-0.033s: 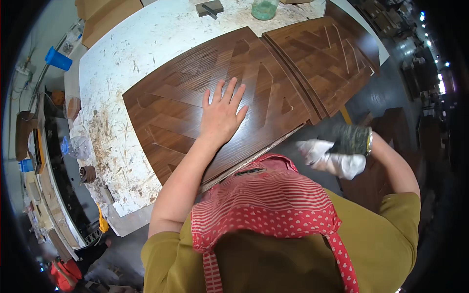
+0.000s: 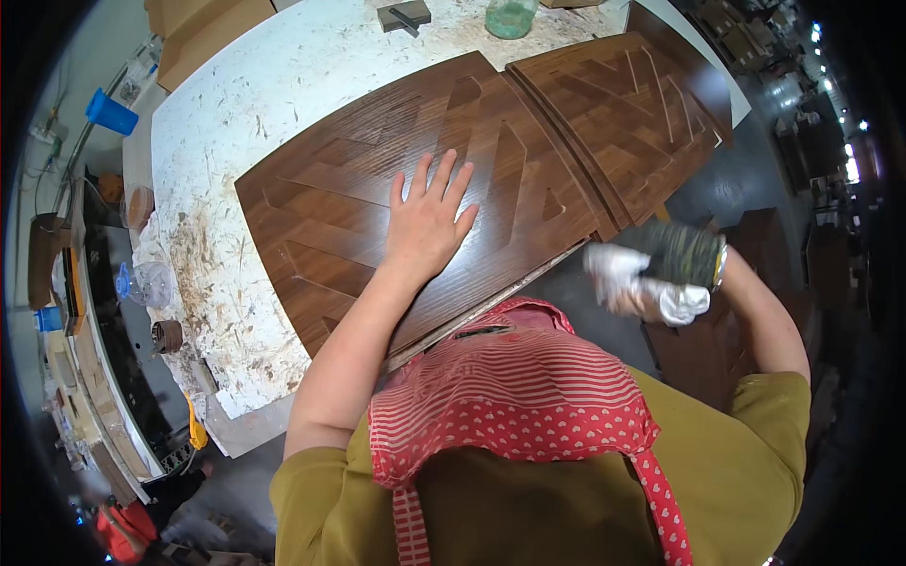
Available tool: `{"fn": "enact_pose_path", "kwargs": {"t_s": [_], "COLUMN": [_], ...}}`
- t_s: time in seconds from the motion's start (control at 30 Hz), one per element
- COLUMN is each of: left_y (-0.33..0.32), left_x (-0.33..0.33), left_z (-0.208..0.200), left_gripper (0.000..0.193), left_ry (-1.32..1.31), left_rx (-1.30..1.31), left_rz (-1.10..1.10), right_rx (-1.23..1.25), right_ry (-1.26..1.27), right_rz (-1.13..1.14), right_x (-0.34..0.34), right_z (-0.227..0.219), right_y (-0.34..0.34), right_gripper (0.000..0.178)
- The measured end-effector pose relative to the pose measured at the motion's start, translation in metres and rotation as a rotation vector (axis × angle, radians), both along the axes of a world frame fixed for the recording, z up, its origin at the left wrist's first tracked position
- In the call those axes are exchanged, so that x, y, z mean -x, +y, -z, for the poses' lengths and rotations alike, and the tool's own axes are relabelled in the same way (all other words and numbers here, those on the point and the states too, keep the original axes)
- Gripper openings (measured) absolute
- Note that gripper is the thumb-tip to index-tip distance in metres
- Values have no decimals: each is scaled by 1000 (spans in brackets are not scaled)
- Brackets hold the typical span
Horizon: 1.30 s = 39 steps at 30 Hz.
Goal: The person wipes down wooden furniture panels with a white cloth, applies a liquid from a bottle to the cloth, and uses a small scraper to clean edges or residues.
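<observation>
The left hand point(image 2: 427, 226) lay flat on the left brown wooden panel point(image 2: 321, 212), its fingers spread apart and gripping nothing. The right hand point(image 2: 684, 255), covered by a dark green patterned glove, seemed closed around a bunched white cloth point(image 2: 618, 269), though blur hid the exact grip. The cloth was just beside that panel's near right corner; whether it touched the edge, I could not tell.

The panel rested on the stained white tabletop point(image 2: 212, 132), its near edge close to the red apron point(image 2: 528, 368). The right brown wooden panel point(image 2: 604, 104) lay beside it, so 2 raised, grooved faces were in reach.

For good handling, the left palm was best pressed down evenly, with its weight over the tabletop so the panel could not slide or tip. The cloth called for a firm, folded pad with no loose tail to snag at the corner. Strokes along the near edge seemed safest light and lengthwise, with knuckles clear of the rough rim.
</observation>
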<state>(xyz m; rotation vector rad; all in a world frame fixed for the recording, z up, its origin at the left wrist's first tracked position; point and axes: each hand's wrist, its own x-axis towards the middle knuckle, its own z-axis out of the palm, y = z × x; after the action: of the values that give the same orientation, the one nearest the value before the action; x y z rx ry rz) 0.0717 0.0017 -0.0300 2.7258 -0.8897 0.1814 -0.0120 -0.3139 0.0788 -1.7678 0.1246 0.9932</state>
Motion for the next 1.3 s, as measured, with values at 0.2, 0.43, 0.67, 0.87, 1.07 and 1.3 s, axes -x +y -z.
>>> {"fn": "enact_pose_path", "kwargs": {"t_s": [0.2, 0.43, 0.67, 0.87, 1.07, 1.3], "left_y": [-2, -1, 3, -1, 4, 0], "left_x": [-3, -2, -1, -4, 1, -7], "left_z": [1, 3, 8, 10, 8, 15], "left_gripper": [50, 50, 50, 50, 51, 48], "left_ry": [-23, -39, -58, -68, -79, -88], "left_rx": [11, 46, 32, 37, 16, 55], "left_rz": [23, 28, 17, 46, 26, 64], "right_rx": [323, 169, 523, 878, 963, 593], "right_ry": [-1054, -547, -1058, -1229, -990, -1222], "right_rz": [26, -263, 275, -35, 241, -337], "right_x": [-59, 59, 28, 45, 50, 29], "right_z": [27, 64, -23, 72, 10, 63], "right_y": [57, 29, 50, 71, 5, 159], "right_gripper": [36, 21, 30, 31, 41, 51]}}
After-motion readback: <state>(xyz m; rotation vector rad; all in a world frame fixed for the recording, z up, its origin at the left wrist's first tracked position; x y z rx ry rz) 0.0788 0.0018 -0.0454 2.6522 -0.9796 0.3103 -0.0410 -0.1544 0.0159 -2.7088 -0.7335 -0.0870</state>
